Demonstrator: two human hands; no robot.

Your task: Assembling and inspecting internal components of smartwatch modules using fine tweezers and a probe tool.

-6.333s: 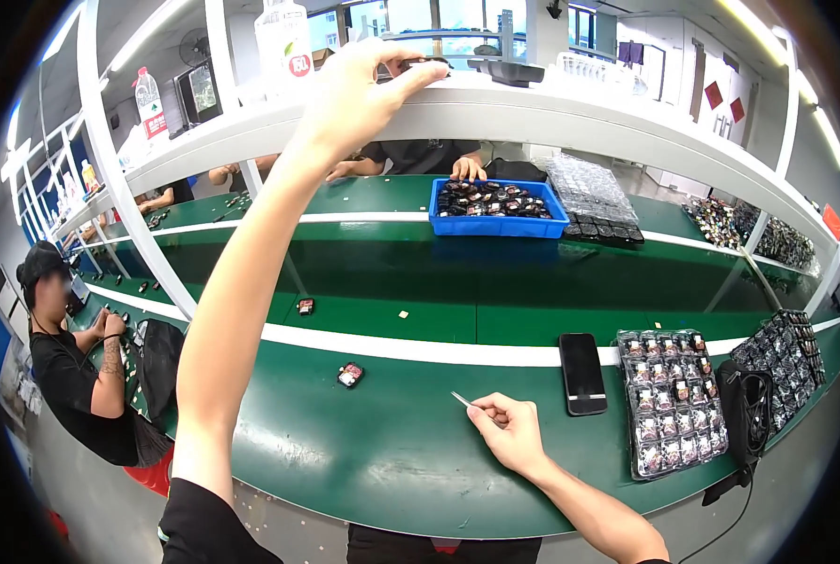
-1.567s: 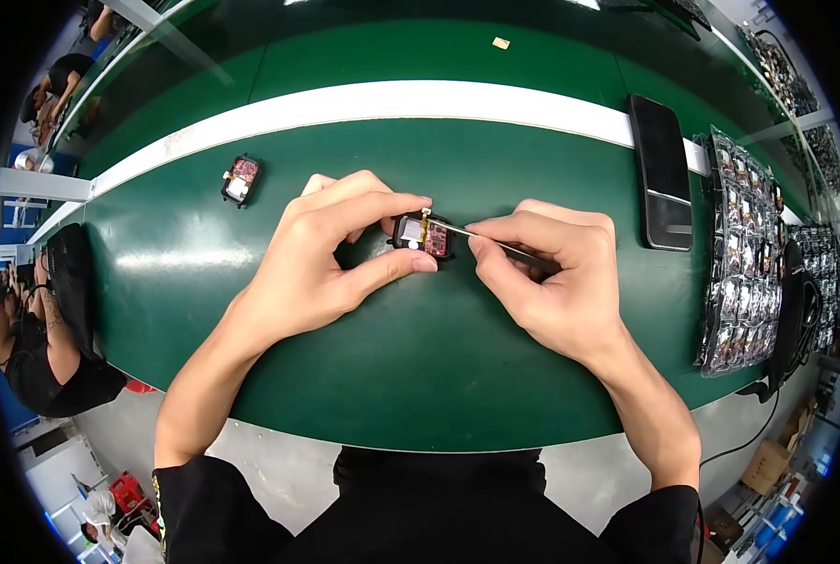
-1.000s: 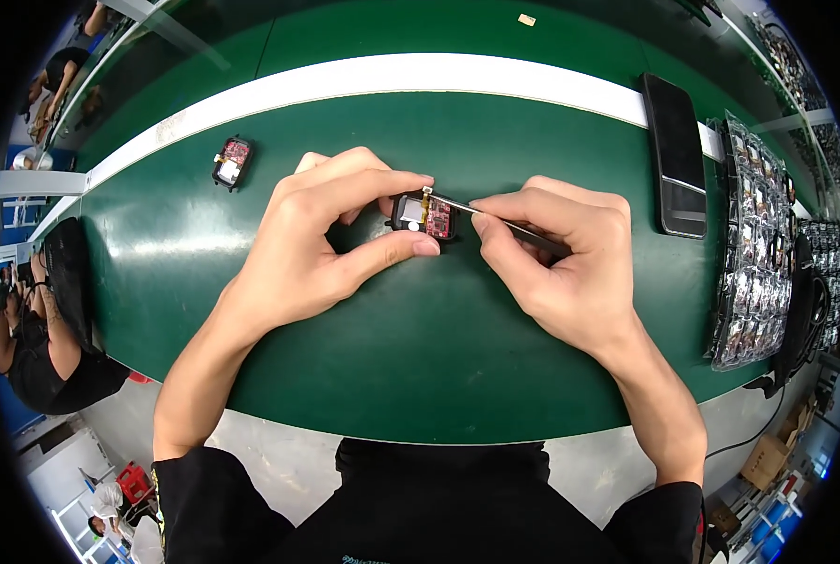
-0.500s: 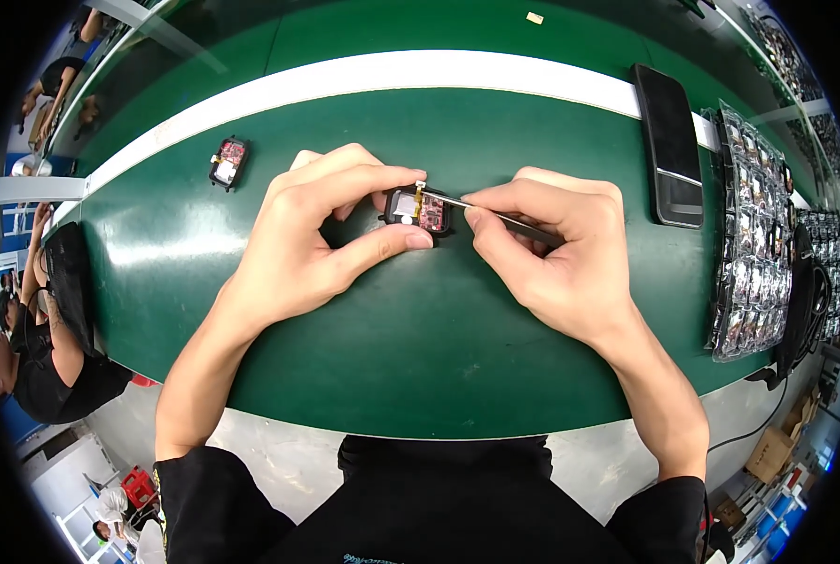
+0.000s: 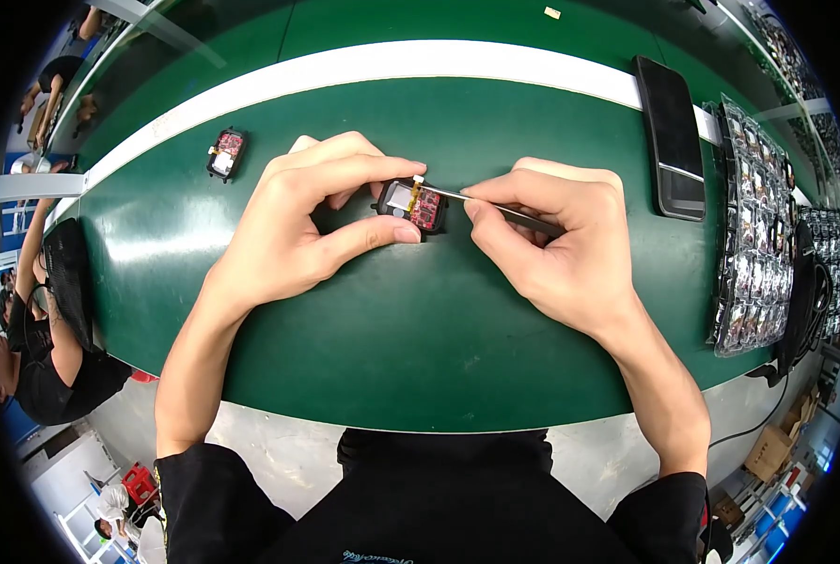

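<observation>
The small black case (image 5: 441,214) with its red circuit board sits just above the centre of the frame; my left hand (image 5: 299,209) pinches it, index finger at its upper edge and thumb at its lower; my right hand (image 5: 570,226) grips a slim tool (image 5: 530,221), its metal tip at the board beside the yellow flex strip (image 5: 414,195) with a white end; whether tip and strip touch, I cannot tell. I judge that a slip of the tip, from too much push, could scratch the board or tear the strip; a loose left pinch might let the case twist.

The green tabletop (image 5: 420,348) is glossy; a second open case (image 5: 226,155) lies upper left, a black phone (image 5: 672,141) upper right, clear trays (image 5: 751,244) at the right; beyond, a co-worker in black (image 5: 86,381) at far left, a red stool (image 5: 139,482) lower left, a cardboard box (image 5: 769,453) lower right.
</observation>
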